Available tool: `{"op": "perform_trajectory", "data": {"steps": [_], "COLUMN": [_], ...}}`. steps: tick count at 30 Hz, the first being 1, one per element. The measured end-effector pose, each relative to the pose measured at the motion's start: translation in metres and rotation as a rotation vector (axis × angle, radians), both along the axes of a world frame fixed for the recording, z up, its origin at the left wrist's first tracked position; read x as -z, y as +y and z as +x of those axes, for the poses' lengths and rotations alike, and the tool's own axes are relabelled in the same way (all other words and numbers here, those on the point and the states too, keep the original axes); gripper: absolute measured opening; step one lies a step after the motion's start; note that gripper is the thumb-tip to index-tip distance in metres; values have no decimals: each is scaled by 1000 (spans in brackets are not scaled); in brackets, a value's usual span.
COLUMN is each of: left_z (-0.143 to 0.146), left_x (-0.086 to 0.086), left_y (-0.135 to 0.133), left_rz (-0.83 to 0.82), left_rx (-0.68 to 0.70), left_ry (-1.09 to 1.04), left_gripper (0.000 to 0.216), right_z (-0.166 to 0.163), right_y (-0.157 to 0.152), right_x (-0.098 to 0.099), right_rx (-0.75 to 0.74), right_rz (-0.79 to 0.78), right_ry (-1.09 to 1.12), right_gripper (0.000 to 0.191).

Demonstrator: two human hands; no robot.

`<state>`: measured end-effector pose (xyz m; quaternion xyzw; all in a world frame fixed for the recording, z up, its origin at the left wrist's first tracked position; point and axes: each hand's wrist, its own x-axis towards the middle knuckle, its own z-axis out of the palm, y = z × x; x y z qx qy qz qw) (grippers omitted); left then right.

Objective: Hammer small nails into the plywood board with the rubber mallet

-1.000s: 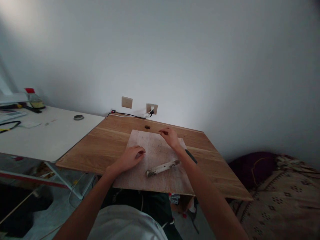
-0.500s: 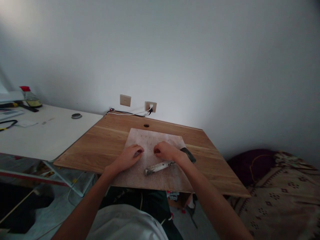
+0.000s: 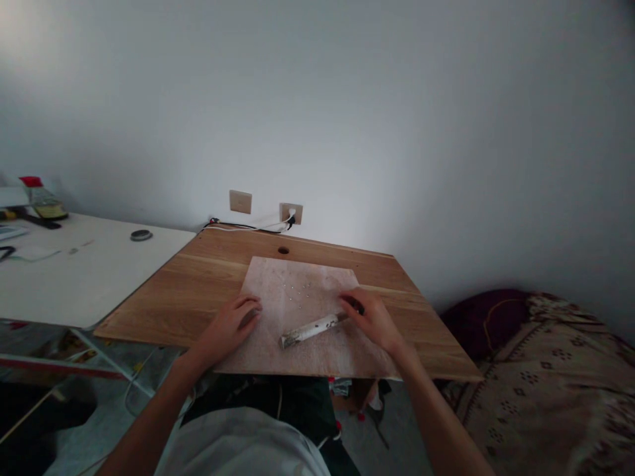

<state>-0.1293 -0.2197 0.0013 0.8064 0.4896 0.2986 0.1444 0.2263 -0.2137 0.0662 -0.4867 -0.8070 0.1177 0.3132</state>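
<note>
A pinkish, worn board (image 3: pixel 268 354) lies on the wooden tabletop. Several tiny shiny bits (image 3: pixel 292 288), which look like nails, dot its middle. In front of them lies a hammer with a scuffed white handle (image 3: pixel 310 329); its dark head is mostly hidden beneath my right hand (image 3: pixel 367 314). That hand hovers over or touches the head end, fingers curved and thumb apart, not visibly closed round it. My left hand (image 3: pixel 238 324) rests by the board's left edge, fingers loosely bent and apart from the thumb, with nothing visible in it.
The wooden tabletop (image 3: pixel 198 284) meets a wall with a plugged-in socket (image 3: pixel 291 213) and cables along its back edge. A white table (image 3: pixel 99 277) adjoins at left, bearing a round dark lid (image 3: pixel 141 235) and a red-capped bottle (image 3: pixel 44 198). Patterned fabric (image 3: pixel 536 390) is heaped at right.
Both hands have drawn apart from the board's middle, uncovering the shiny bits. My left hand went to the left edge, my right hand to the hammer's head. The view shifted slightly.
</note>
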Motion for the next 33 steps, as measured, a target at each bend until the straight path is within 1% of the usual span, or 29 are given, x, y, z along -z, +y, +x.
{"op": "perform_trajectory", "data": {"steps": [2, 4, 7, 11, 14, 17, 20, 25, 29, 30, 33], "left_z": [-1, -3, -6, -7, -9, -10, -9, -7, -27, -34, -50], "left_x": [4, 9, 16, 20, 20, 22, 22, 16, 11, 11, 10], "left_y": [0, 1, 2, 2, 2, 3, 2, 0, -4, -6, -11], "left_rz": [17, 28, 30, 21, 27, 31, 31, 45, 61, 56, 40], "left_rx": [-17, -34, -39, -39, -63, -66, -70, -72, -89, -106, -173], "left_ry": [16, 28, 40, 61, 108, 148, 147, 186, 260, 279, 309], "left_gripper": [29, 32, 35, 41, 43, 44, 43, 41, 39, 40, 48], "right_z": [9, 21, 42, 57, 54, 49, 48, 46, 22, 14, -3], "right_y": [-16, -34, -63, -95, -103, -100, -96, -96, -96, -96, -97], "right_x": [13, 29, 56, 87, 99, 104, 106, 105, 100, 99, 97], "right_rx": [91, 219, 379, 458, 499, 537, 564, 578, 591, 575, 507], "right_rz": [62, 133, 209, 178, 154, 154, 160, 138, 227, 248, 234], "right_ry": [41, 73, 34, -81, -114, -113, -68, -48, -108, -145, -261], "right_gripper": [22, 22, 23, 29, 38, 41, 41, 42, 45, 44, 37]}}
